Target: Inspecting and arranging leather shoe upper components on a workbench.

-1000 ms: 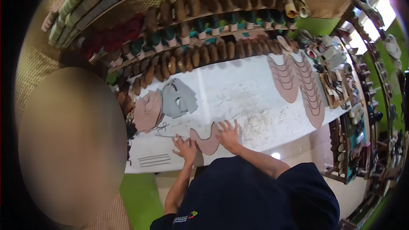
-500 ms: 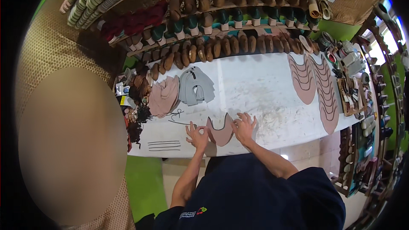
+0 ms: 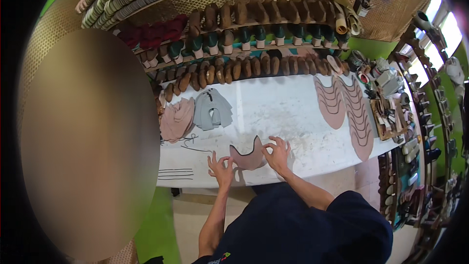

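A pink U-shaped shoe upper piece (image 3: 248,161) with a dark strip along its inner curve is held between my hands near the table's front edge. My left hand (image 3: 222,171) pinches its left side between thumb and forefinger, other fingers raised. At the right side, thumb and forefinger of my right hand (image 3: 277,155) are pressed together by the edge. The piece tilts, its right tip higher than its left, and a shadow falls below it. Several dark thin strips (image 3: 176,174) lie in rows left of my left hand.
Grey cut pieces (image 3: 213,111) and pink cut pieces (image 3: 177,120) are piled at the left of the white table (image 3: 273,102). Overlapping pink uppers (image 3: 359,117) lie in columns at the right, beside a box of tools (image 3: 388,120). Shelves of brown shoe lasts (image 3: 264,12) stand behind.
The upper piece has gone from level to tilted, its left side lower. Both hands have moved with it. The whole view has shifted, and a blurred patch now covers more of the left side.
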{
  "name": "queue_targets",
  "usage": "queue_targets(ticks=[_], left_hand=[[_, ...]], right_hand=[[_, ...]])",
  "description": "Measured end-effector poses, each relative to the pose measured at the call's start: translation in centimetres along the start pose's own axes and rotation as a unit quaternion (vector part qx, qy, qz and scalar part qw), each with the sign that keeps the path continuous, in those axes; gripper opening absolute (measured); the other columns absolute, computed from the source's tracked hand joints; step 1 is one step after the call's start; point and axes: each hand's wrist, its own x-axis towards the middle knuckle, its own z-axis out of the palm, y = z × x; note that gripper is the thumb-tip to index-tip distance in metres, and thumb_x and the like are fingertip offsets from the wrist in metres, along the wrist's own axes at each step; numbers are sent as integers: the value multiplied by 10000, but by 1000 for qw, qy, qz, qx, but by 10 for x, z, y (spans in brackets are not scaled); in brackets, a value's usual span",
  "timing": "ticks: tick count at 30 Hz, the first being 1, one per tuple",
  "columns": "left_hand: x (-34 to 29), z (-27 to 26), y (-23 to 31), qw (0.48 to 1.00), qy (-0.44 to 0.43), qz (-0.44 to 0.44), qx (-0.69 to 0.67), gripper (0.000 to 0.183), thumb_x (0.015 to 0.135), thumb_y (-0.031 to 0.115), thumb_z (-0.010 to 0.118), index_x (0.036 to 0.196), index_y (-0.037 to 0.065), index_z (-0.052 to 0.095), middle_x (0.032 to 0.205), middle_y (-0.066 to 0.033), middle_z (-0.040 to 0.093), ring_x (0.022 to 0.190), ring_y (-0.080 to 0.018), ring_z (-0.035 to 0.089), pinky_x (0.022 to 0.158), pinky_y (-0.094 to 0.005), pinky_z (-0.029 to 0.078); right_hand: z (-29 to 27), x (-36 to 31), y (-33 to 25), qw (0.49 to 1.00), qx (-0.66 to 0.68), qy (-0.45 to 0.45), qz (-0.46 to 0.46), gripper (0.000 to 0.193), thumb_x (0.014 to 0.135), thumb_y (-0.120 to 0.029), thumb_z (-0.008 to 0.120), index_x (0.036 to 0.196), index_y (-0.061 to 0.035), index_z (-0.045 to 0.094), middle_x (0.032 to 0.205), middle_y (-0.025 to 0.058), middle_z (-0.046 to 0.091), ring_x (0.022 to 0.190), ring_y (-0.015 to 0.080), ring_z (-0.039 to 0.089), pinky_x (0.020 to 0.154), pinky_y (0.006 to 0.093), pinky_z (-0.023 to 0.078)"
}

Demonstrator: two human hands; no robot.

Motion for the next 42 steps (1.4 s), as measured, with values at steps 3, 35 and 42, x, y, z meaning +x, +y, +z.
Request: queue_targets(ticks=[3,35,42], left_hand=[[-26,12,11,1000,16,5,0,322,954,477,745,1027,165,780,1704,-85,328,1621,-352,102,1188,-731,81],[-104,312,219,982,-159,99,4,161,910,367,784,987,226,790,1685,-124,343,1611,-417,105,1102,-873,94],[-66,352,251,989,-127,73,20,178,888,380,785,980,228,805,1679,-133,369,1612,-420,100,1091,-880,83]], right_hand=[[-26,-11,12,1000,14,4,-8,184,887,-306,764,924,-132,809,1395,67,632,1402,307,472,1209,631,197],[-290,7,300,982,-120,130,65,207,828,-301,829,916,-113,837,1400,125,635,1373,363,475,1151,524,305],[-289,66,330,989,-98,82,79,209,880,-283,771,1002,-124,831,1503,168,556,1477,462,353,1204,659,164]])
